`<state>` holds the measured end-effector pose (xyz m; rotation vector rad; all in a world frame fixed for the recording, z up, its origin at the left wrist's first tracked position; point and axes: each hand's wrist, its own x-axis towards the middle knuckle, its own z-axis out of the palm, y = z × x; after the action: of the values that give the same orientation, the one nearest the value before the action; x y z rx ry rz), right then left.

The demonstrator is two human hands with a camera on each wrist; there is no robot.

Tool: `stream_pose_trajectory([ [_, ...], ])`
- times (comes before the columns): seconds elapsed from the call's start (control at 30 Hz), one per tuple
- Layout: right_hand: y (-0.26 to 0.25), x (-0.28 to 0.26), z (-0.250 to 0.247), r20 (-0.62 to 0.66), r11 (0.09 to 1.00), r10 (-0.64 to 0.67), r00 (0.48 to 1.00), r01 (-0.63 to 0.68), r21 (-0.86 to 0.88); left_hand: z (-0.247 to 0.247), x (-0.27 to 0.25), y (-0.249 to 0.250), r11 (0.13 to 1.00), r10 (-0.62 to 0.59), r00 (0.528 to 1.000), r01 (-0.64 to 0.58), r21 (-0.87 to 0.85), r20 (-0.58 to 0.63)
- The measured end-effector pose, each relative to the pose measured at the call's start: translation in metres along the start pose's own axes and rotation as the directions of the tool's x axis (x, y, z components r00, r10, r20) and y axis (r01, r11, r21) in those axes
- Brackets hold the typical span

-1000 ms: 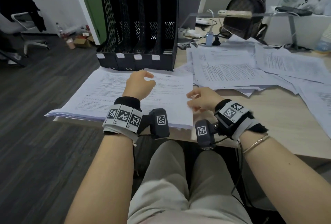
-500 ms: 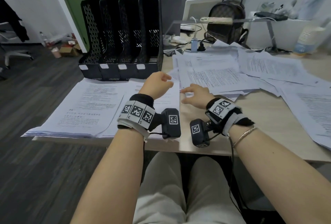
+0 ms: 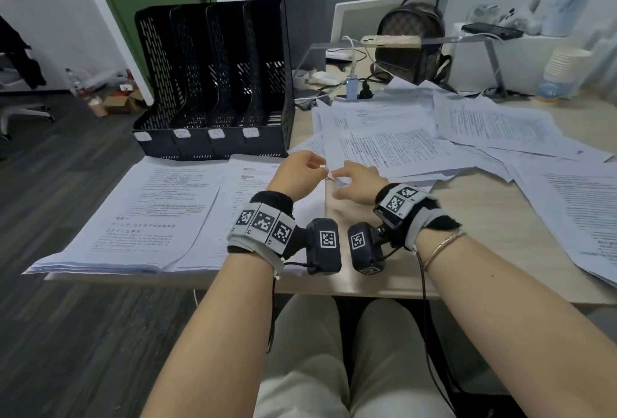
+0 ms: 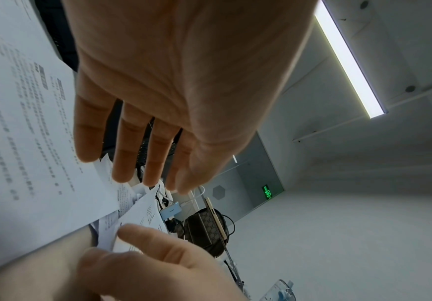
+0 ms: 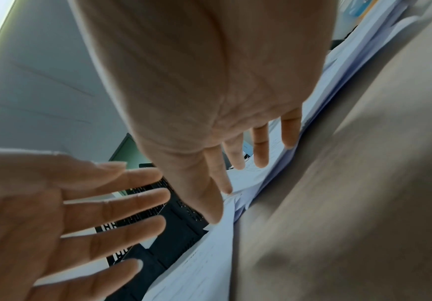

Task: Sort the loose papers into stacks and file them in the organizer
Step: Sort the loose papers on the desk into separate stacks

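From the head view, the black organizer point(image 3: 213, 83) stands at about 11 o'clock on the surface point(image 3: 484, 217), its four slots upright. Directly before it, at 9 o'clock, lie two sorted stacks point(image 3: 160, 210) side by side, while the loose papers point(image 3: 450, 137) spread out toward 2 o'clock. The left hand point(image 3: 297, 177) and right hand point(image 3: 357, 184) are close together near the middle, over the right edge of the stacks, fingers loosely extended and holding nothing clearly. A backpack point(image 3: 410, 37) stands at 1 o'clock behind the papers. In the left wrist view, the left hand point(image 4: 173, 85) shows a flat palm with straight fingers apart, above printed sheets at 9 o'clock, with the right hand at 6 o'clock touching a lifted paper corner. In the right wrist view, the right hand point(image 5: 217, 91) is spread, fingertips reaching the paper edges at 3 o'clock, and the left hand at 8 o'clock is also splayed.
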<state>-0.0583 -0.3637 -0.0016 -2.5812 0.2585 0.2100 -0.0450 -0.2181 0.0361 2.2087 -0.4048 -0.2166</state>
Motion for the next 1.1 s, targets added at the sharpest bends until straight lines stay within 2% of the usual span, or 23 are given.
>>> stream_pose_trajectory([
  [0.1,0.003,-0.001,-0.003,-0.006,1.0,-0.002,1.0,0.002,0.024,0.001,0.0,-0.001,1.0,-0.002,1.0,0.002,0.007,0.0],
  [0.2,0.003,-0.004,-0.002,-0.015,0.997,-0.072,0.997,0.072,0.015,0.001,0.001,0.0,1.0,0.001,1.0,-0.001,0.01,0.003],
  [0.33,0.005,-0.004,-0.004,-0.032,1.0,0.012,0.999,-0.013,-0.026,0.004,0.002,0.002,1.0,0.003,1.0,-0.004,0.027,0.015],
  [0.4,0.009,-0.007,-0.013,-0.068,0.999,-0.007,0.998,0.01,0.052,0.006,0.003,0.0,1.0,-0.006,1.0,0.006,0.018,0.02],
  [0.47,0.015,-0.013,-0.028,-0.151,0.977,-0.068,0.986,0.097,0.19,0.008,0.006,-0.001,0.999,-0.023,1.0,0.023,-0.023,0.021],
  [0.6,0.029,-0.03,-0.053,-0.298,0.869,-0.065,0.952,0.2,0.452,0.013,0.011,0.001,0.995,-0.027,0.999,0.028,-0.101,0.018],
  [0.7,0.04,-0.043,-0.057,-0.341,0.806,-0.047,0.939,0.238,0.542,0.016,0.014,0.002,0.986,-0.037,0.999,0.036,-0.161,-0.001],
  [0.8,0.051,-0.055,-0.055,-0.407,0.803,-0.005,0.913,0.246,0.543,0.018,0.014,0.004,0.968,-0.044,0.999,0.037,-0.247,-0.023],
  [0.9,0.065,-0.063,-0.053,-0.454,0.786,0.08,0.887,0.225,0.576,0.019,0.012,0.006,0.94,-0.102,0.993,0.079,-0.332,-0.052],
  [1.03,0.084,-0.062,-0.053,-0.451,0.753,0.229,0.862,0.137,0.644,0.02,0.01,0.006,0.907,-0.171,0.983,0.13,-0.401,-0.068],
  [1.1,0.087,-0.064,-0.055,-0.413,0.678,0.3,0.86,0.113,0.727,0.02,0.008,0.007,0.906,-0.201,0.979,0.17,-0.388,-0.039],
])
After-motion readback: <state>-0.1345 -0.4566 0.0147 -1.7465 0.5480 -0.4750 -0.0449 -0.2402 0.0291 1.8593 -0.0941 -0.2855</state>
